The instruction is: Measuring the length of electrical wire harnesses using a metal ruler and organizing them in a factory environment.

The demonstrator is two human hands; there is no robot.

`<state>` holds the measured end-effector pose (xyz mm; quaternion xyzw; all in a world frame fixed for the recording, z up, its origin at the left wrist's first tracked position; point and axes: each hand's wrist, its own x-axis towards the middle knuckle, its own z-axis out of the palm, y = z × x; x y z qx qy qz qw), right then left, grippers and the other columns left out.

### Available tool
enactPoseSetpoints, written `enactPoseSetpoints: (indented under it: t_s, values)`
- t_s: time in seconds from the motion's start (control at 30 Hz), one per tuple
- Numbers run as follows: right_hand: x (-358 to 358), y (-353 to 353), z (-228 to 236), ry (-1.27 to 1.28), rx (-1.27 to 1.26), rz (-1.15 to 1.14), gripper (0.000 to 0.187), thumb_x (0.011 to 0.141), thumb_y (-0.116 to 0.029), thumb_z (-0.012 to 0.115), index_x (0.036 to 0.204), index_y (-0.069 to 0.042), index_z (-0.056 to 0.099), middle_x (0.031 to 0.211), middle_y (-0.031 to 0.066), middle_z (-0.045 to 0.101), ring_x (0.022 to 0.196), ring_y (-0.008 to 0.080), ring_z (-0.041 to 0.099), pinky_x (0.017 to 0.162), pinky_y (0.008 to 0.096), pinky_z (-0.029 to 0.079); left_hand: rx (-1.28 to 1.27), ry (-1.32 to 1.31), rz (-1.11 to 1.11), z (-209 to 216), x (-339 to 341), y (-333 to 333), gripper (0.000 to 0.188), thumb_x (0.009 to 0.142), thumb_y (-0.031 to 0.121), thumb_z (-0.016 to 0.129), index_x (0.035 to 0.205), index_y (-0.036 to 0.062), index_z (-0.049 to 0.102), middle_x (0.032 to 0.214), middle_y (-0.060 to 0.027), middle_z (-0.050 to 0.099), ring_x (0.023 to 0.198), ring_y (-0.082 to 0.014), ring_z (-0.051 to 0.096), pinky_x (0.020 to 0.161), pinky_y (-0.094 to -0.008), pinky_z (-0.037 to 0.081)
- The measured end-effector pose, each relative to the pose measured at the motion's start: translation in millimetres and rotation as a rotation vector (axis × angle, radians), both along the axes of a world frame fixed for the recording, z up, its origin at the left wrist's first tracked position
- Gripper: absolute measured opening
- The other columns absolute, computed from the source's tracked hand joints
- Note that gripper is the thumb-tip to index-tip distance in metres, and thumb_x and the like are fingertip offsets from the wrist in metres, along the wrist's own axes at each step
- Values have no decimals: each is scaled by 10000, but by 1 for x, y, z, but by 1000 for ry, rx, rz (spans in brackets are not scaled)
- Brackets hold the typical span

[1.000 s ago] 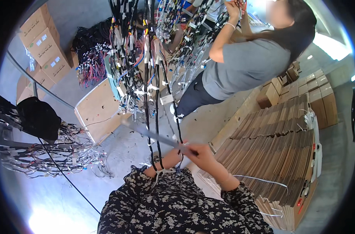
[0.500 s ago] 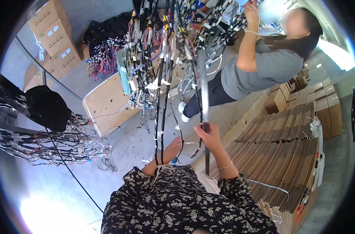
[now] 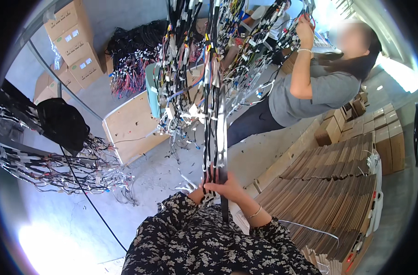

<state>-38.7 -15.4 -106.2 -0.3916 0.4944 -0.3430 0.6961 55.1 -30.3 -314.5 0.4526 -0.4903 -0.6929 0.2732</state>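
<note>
Many wire harnesses (image 3: 195, 68) with white tags and coloured connectors hang from overhead down to my hands. My right hand (image 3: 231, 189) is closed around a long grey rod (image 3: 222, 137) that stands nearly upright among the harnesses. My left hand (image 3: 202, 192) sits just left of it, partly hidden, fingers closed on the lower ends of a black cable bundle (image 3: 208, 151). Both of my sleeves are dark with a floral print.
A co-worker in a grey shirt (image 3: 319, 91) stands at the right, one hand raised into the harnesses. Flattened cardboard stacks (image 3: 337, 183) fill the right, and boxes (image 3: 71, 41) the upper left. A wooden panel (image 3: 131, 128), a black bag (image 3: 62, 123) and tagged harnesses (image 3: 57, 169) lie left.
The grey rod swung from a leftward slant to nearly upright. My hands rose with it and came in closer under the hanging harnesses.
</note>
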Motion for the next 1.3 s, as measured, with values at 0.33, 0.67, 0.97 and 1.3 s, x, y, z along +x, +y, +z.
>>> enactPoseSetpoints:
  t_s: [0.33, 0.67, 0.97, 1.3]
  values:
    - [16, 64, -1, 243, -175, -81, 408, 918, -35, 612, 1292, -32, 448, 1109, 114, 661, 886, 156, 650, 760, 317, 516, 162, 284, -836, 116, 36, -103, 257, 881, 219, 558, 938, 7, 691, 789, -66, 679, 631, -77, 542, 545, -231, 425]
    - [-44, 111, -18, 631, -368, 203, 214, 753, -128, 611, 960, -128, 667, 907, 88, 683, 770, 339, 656, 665, 441, 531, -440, -177, -1151, 177, -88, -48, 329, 920, 239, 546, 1181, 40, 575, 1065, -160, 635, 931, -292, 624, 804, -393, 506]
    - [-112, -29, -129, 329, -291, -530, 346, 1000, -268, 510, 818, 3, 624, 720, 50, 632, 683, 105, 565, 629, 306, 445, -749, -271, -847, 277, 19, -18, 359, 889, 147, 603, 1242, 88, 573, 878, -103, 661, 761, -284, 646, 648, -396, 511]
    - [36, -308, -182, 229, -576, -466, 575, 809, -184, 696, 1330, -4, 531, 1034, 191, 694, 903, 236, 650, 805, 350, 490, -498, 2, -457, 321, 34, -10, 413, 878, -24, 548, 1290, 2, 532, 817, -97, 635, 676, -238, 625, 625, -315, 505]
